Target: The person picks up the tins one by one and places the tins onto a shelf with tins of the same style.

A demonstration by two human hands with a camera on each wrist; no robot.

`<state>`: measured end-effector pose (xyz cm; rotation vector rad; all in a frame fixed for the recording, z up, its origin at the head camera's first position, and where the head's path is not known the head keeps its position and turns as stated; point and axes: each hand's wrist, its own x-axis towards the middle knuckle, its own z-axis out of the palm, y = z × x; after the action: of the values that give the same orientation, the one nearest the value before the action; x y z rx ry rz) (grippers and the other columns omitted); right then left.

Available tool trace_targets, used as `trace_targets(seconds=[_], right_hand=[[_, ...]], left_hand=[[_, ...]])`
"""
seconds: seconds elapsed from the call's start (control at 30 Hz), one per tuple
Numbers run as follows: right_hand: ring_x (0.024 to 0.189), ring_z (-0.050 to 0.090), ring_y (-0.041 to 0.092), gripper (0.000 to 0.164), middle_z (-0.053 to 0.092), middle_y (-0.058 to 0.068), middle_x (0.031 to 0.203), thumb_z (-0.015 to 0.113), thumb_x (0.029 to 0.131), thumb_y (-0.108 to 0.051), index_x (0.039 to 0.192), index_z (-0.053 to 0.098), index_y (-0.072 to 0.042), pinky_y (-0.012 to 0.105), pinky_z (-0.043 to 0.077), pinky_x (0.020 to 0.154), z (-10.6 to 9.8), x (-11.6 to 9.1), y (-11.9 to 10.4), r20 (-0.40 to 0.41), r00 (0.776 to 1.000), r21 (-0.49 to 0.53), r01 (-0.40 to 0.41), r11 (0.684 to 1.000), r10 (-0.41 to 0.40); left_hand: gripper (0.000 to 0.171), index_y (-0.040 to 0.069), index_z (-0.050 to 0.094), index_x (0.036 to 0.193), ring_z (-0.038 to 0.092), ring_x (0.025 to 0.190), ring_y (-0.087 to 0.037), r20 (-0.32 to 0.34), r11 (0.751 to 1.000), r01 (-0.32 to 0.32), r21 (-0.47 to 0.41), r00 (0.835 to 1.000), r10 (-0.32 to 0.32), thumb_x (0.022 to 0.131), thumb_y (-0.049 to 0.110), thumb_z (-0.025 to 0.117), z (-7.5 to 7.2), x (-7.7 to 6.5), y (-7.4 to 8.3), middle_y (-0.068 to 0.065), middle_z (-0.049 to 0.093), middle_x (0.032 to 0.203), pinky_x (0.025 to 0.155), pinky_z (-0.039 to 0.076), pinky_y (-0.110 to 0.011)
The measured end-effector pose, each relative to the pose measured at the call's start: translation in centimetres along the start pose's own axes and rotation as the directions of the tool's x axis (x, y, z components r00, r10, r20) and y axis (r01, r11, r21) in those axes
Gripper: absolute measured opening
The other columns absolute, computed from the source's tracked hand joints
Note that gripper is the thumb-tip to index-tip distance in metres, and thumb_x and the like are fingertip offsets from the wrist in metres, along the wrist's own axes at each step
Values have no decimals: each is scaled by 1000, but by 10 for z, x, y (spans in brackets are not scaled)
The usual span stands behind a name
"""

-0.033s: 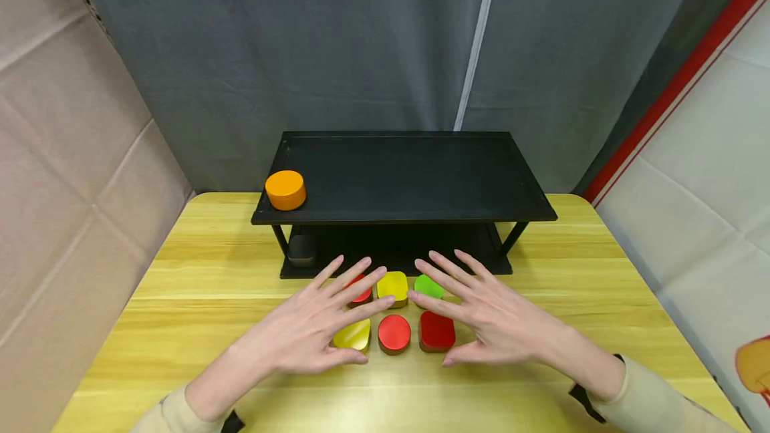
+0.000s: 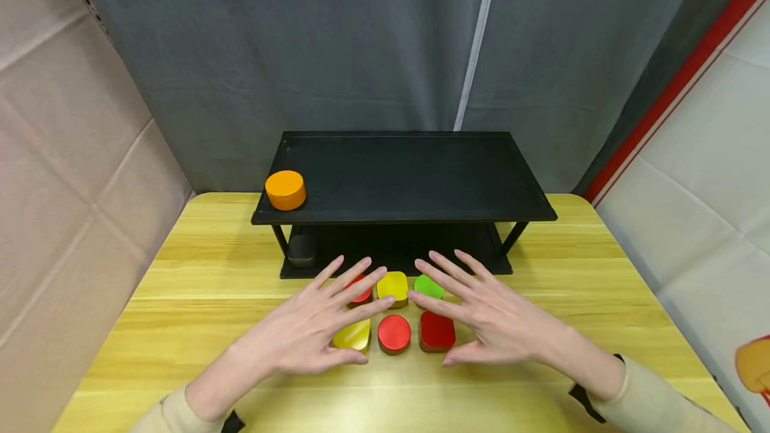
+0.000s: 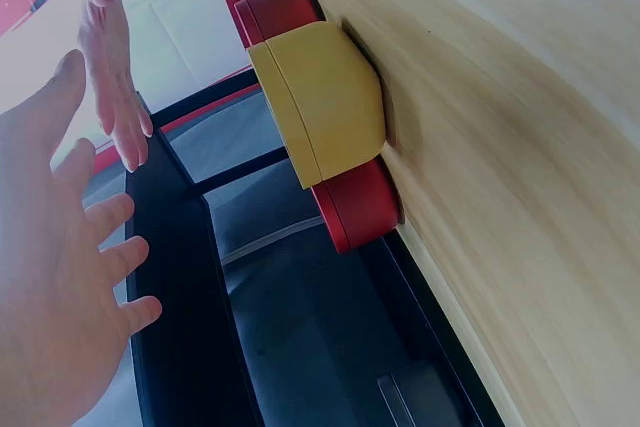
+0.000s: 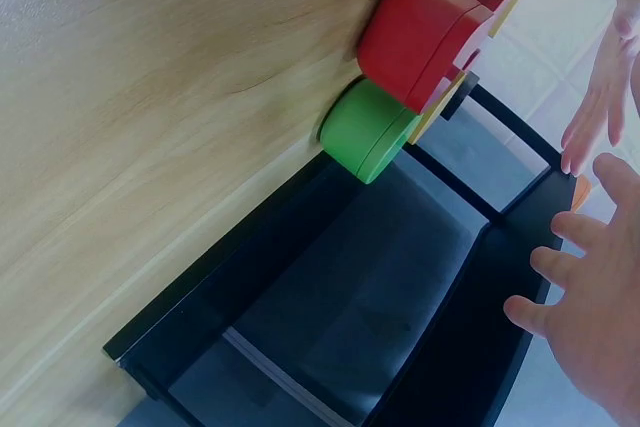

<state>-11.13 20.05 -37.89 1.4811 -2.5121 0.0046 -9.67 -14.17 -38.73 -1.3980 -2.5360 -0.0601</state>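
Both hands hover palm down over a group of small coloured lidded tins, fingers straight and spread, holding nothing. Beneath my left hand (image 2: 315, 326) are a yellow square tin (image 2: 353, 335) and a red tin (image 2: 362, 291), each partly covered by fingers. Under the fingers of my right hand (image 2: 496, 319) are a green tin (image 2: 428, 286) and a red square tin (image 2: 437, 331). Between the hands sit a round red tin (image 2: 394, 334) and another yellow tin (image 2: 392, 287). The wrist views show a gap between each palm and the tins.
A black two-tier rack (image 2: 397, 176) stands behind the tins on the wooden table (image 2: 180, 313). On its upper shelf, at the left, sits a round orange tin (image 2: 285, 190); a dark tin (image 2: 302, 250) is below on the lower shelf. A grey curtain (image 2: 301, 39) hangs behind.
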Motion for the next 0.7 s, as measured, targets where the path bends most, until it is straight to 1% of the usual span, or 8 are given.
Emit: trace_targets(seconds=[0.17,0.23,0.37,0.53,0.6,0.7], right_hand=[[160,17,35,94,18,10,174,49,89,-83,165,22,-35,54,11,128,0,-1,-1,-2,1000,-8,-5,1000,5],[160,17,35,94,17,9,174,48,89,-83,165,22,-35,53,8,130,0,-1,-1,0,1000,-10,-9,1000,9],[159,17,34,94,14,8,175,49,88,-83,165,22,-35,50,3,132,0,-2,-1,-1,1000,-7,-20,1000,20],[160,18,32,94,14,6,175,50,88,-83,164,23,-36,53,14,129,1,-1,0,-13,999,-5,-37,999,37],[160,19,32,95,15,5,175,52,87,-83,164,24,-35,55,18,126,2,-1,0,-25,999,7,-39,999,39],[160,18,31,95,12,4,175,52,87,-82,164,24,-35,54,18,127,2,-2,0,-26,998,16,-49,999,49]], left_hand=[[84,38,22,164,13,163,-28,-9,1000,-4,4,1000,4,94,73,53,0,1,1,2,6,176,131,12,-55],[85,37,23,164,14,162,-29,-21,1000,-7,-1,1000,7,93,71,56,0,1,1,1,7,176,130,13,-56],[86,36,23,164,15,162,-29,-38,1000,-6,0,999,6,93,71,57,-1,2,0,1,8,176,130,14,-56],[86,34,28,163,15,162,-29,-54,1000,8,5,999,-8,92,71,58,-2,4,-1,0,8,176,130,14,-54],[84,35,28,163,16,162,-28,-59,1000,21,2,998,-20,93,72,56,-2,4,-1,1,7,176,131,15,-53],[82,36,26,164,17,162,-28,-67,999,37,-4,997,-37,95,74,48,-4,5,-1,1,7,176,131,17,-52]])
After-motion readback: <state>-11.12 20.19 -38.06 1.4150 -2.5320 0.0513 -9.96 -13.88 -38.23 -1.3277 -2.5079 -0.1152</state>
